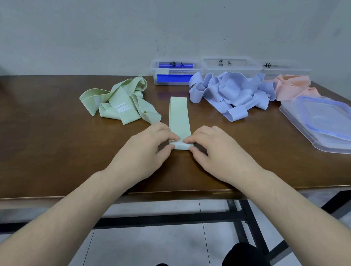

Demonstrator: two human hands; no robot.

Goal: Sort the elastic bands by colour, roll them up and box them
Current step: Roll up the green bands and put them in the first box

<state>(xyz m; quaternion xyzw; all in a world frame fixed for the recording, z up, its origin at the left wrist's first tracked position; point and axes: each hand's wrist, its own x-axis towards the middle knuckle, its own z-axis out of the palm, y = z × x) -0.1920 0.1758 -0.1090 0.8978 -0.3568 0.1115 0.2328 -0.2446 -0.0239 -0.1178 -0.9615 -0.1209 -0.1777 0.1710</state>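
A pale green elastic band [179, 116] lies flat on the brown table [42, 142], stretching away from me. Its near end is folded into a small roll. My left hand [148, 147] and my right hand [215, 149] pinch that rolled end from either side, thumbs under and fingers on top. A loose pile of green bands [120, 100] sits to the left. A pile of lilac-blue bands [229, 91] and a pile of pink bands [289, 87] lie at the back right.
Three clear plastic boxes stand along the wall: a left box [174, 73] with blue clips, a middle box [229, 65] and a right box [286, 70]. Stacked clear lids [330, 125] lie at the right edge. The table's front edge runs just below my wrists.
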